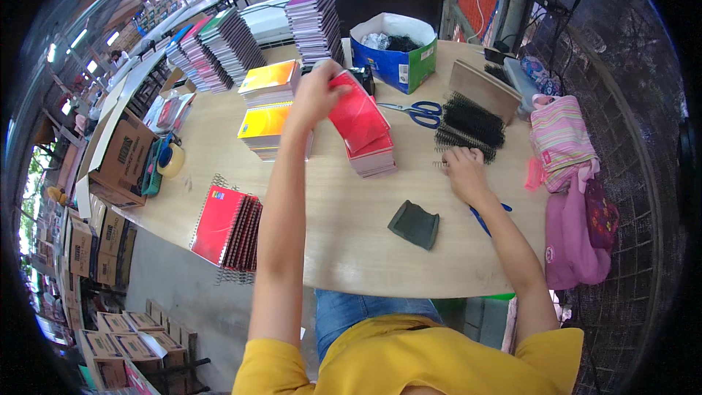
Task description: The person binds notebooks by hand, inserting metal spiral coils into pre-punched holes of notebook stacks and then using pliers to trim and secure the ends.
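My left hand is closed on a red notebook, lifting it at a tilt over a short stack of red notebooks. At the near edge of a pile of black spiral binding coils, my right hand has its fingers curled down on a coil. A bundle of red notebooks with coils through their edges sits at the table's left front edge. Blue-handled scissors lie between the stack and the coils. A dark grey block-like piece rests nearer to me.
Yellow-orange notebooks and taller notebook stacks stand farther back. A blue-green open box holds dark coils. Pink pouches line the right edge; a blue tool lies beneath my right forearm. Cardboard boxes stand at left.
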Action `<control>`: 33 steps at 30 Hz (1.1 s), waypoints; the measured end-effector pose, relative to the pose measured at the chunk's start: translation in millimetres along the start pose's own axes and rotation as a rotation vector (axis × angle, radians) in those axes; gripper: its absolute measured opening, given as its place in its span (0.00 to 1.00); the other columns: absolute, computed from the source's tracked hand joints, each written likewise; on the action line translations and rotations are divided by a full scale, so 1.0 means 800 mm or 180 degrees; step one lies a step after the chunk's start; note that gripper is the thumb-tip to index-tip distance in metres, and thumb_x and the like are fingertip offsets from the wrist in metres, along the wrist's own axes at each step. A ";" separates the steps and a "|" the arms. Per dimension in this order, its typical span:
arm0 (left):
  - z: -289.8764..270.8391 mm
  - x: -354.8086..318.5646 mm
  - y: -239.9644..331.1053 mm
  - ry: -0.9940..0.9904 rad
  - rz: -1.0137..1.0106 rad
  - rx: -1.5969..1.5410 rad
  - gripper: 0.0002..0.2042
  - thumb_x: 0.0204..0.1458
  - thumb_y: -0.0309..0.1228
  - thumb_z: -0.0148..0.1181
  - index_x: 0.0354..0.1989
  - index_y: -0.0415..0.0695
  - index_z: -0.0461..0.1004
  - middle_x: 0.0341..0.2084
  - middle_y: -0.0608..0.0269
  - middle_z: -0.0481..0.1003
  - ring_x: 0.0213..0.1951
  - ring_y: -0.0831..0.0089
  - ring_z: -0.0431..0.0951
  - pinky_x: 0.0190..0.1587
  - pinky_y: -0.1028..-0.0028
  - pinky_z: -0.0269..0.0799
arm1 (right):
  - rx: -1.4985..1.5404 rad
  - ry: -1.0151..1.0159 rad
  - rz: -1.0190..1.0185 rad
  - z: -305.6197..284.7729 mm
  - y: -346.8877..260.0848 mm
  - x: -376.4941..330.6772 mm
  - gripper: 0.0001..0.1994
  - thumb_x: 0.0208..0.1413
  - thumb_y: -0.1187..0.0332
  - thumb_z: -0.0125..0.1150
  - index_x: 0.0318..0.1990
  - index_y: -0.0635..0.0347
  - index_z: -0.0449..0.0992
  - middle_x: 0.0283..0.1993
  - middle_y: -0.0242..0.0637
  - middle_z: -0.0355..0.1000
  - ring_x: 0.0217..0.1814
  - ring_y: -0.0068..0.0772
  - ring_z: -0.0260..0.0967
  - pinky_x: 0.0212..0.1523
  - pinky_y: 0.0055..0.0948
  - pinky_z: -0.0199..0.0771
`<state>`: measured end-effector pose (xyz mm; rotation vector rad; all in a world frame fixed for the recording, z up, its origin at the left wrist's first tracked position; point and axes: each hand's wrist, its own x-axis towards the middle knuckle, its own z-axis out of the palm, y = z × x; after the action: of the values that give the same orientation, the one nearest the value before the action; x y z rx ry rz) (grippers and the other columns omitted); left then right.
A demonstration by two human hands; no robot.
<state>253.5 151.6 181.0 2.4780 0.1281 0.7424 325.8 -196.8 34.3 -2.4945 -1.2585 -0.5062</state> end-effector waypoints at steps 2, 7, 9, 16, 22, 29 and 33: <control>-0.055 -0.092 0.047 0.0684 0.0197 -0.0244 0.15 0.55 0.27 0.64 0.48 0.35 0.71 0.50 0.51 0.75 0.47 0.59 0.78 0.51 0.66 0.72 | 0.0464 0.0104 -0.0261 -0.025 -0.002 -0.008 0.11 0.54 0.66 0.65 0.45 0.54 0.77 0.41 0.37 0.74 0.47 0.40 0.73 0.52 0.43 0.68; -0.019 -0.308 0.069 0.1489 -0.0442 -0.0770 0.20 0.59 0.14 0.51 0.61 0.34 0.68 0.56 0.52 0.74 0.56 0.63 0.74 0.58 0.69 0.69 | 0.1975 -0.0069 -0.0421 -0.060 -0.030 -0.006 0.10 0.53 0.70 0.67 0.44 0.55 0.82 0.37 0.37 0.76 0.39 0.42 0.75 0.41 0.37 0.75; 0.014 -0.360 0.043 0.1149 -0.0568 -0.0733 0.15 0.59 0.16 0.51 0.53 0.38 0.75 0.44 0.54 0.75 0.47 0.64 0.75 0.53 0.71 0.70 | 0.2404 -0.0233 -0.0448 -0.059 -0.042 -0.002 0.10 0.53 0.71 0.67 0.43 0.56 0.83 0.37 0.38 0.77 0.39 0.41 0.76 0.40 0.36 0.76; 0.079 -0.373 0.064 0.1372 -0.1238 -0.1383 0.08 0.54 0.17 0.58 0.42 0.39 0.75 0.39 0.56 0.72 0.43 0.63 0.74 0.47 0.69 0.71 | 0.2966 -0.0618 -0.0587 -0.057 -0.085 0.000 0.08 0.54 0.72 0.67 0.41 0.61 0.83 0.36 0.40 0.78 0.39 0.38 0.77 0.41 0.34 0.76; 0.083 -0.363 0.068 0.1407 -0.0977 -0.1147 0.09 0.53 0.17 0.59 0.41 0.39 0.76 0.38 0.55 0.71 0.41 0.62 0.73 0.45 0.69 0.70 | 0.3048 -0.0676 -0.0626 -0.045 -0.112 0.012 0.07 0.54 0.72 0.67 0.39 0.62 0.83 0.36 0.39 0.78 0.40 0.37 0.76 0.42 0.33 0.75; 0.088 -0.348 0.070 0.1566 -0.0894 -0.1034 0.07 0.55 0.19 0.60 0.42 0.41 0.77 0.38 0.55 0.71 0.41 0.61 0.74 0.45 0.68 0.71 | 0.3265 -0.0714 -0.0791 -0.035 -0.111 0.020 0.07 0.53 0.72 0.67 0.39 0.63 0.82 0.35 0.40 0.77 0.39 0.38 0.76 0.43 0.33 0.74; 0.082 -0.348 0.077 0.1240 -0.1103 -0.0872 0.07 0.57 0.21 0.60 0.43 0.42 0.77 0.38 0.55 0.71 0.41 0.61 0.74 0.42 0.69 0.73 | 0.3135 -0.0742 -0.1117 -0.043 -0.110 0.025 0.06 0.53 0.71 0.66 0.37 0.63 0.81 0.35 0.41 0.77 0.41 0.42 0.75 0.43 0.37 0.74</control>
<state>50.2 1.7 33.5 1.9602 0.5452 1.0029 259.2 -147.1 83.0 -1.5335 -1.5305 0.3087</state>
